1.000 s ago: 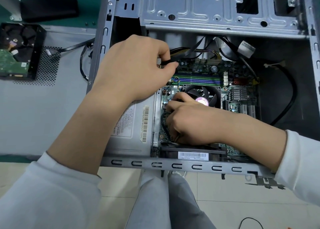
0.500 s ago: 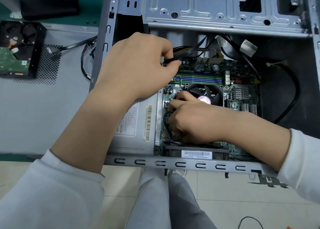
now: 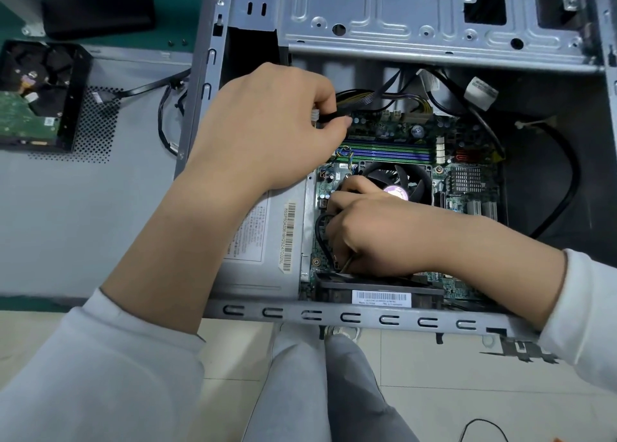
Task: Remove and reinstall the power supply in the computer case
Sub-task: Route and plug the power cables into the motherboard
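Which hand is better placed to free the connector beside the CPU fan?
Right. The right hand is already curled around the black cable beside the fan. The left hand is busy pinching another cable farther up the board.

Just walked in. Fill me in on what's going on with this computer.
A person is working inside an open computer case lying on its side. The left hand pinches a black cable near the top edge of the motherboard. The right hand is curled around another black cable down beside the CPU fan. The power supply sits in the case. A hard drive lies outside on the left.
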A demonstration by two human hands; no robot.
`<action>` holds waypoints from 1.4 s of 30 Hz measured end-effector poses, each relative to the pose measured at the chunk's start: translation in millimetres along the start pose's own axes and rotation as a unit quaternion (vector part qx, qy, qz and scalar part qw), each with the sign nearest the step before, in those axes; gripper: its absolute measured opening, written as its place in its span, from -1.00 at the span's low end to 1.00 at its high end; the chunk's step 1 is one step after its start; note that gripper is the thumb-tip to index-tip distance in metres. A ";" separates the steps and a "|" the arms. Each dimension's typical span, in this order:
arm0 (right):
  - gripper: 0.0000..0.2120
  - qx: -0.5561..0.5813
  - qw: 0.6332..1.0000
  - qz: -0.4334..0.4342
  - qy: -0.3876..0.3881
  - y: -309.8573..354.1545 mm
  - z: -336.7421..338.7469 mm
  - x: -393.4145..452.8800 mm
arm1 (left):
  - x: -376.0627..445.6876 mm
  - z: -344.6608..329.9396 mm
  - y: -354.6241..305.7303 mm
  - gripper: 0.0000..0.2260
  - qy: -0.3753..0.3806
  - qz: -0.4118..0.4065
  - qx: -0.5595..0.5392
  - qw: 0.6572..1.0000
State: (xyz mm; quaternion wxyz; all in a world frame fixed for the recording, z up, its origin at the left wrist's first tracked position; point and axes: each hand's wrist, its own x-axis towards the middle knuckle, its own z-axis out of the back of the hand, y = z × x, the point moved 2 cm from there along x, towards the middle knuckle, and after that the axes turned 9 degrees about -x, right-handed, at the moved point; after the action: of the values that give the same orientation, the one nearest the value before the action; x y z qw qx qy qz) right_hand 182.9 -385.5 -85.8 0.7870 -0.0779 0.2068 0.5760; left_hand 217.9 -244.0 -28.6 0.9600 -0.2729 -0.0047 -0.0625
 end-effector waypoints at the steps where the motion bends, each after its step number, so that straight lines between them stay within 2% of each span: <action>1: -0.83 -0.002 1.000 -0.002 0.000 0.7 -0.6 0.2 | 0.0 -0.1 0.2 -0.79 -0.002 0.001 -0.001 1.000; 19: -0.84 -0.032 0.999 -0.008 -0.009 3.3 -2.3 0.7 | -0.4 1.3 -1.6 -0.80 -0.005 -0.003 0.006 1.000; 24: -0.93 -0.058 0.998 -0.026 0.011 5.7 -2.5 0.7 | -0.3 0.4 -1.2 -0.79 -0.007 -0.002 0.008 1.000; 31: -0.82 -0.084 0.996 -0.034 0.022 7.5 -0.5 0.9 | 0.0 0.7 -1.1 -0.79 -0.006 -0.005 0.006 1.000; 37: -0.90 -0.046 0.998 -0.028 0.013 5.8 1.9 0.1 | 0.0 0.8 -1.2 -0.79 -0.006 -0.005 0.005 1.000; 42: -0.88 -0.050 0.998 -0.031 0.001 6.1 1.0 0.5 | -0.1 0.4 -1.1 -0.79 -0.003 -0.004 0.007 1.000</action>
State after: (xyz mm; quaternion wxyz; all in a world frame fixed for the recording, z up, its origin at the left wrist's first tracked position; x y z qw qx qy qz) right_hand 177.5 -382.7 -84.4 0.7993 -0.1240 0.1764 0.5609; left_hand 217.7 -244.7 -27.7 0.9616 -0.2664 -0.0088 -0.0654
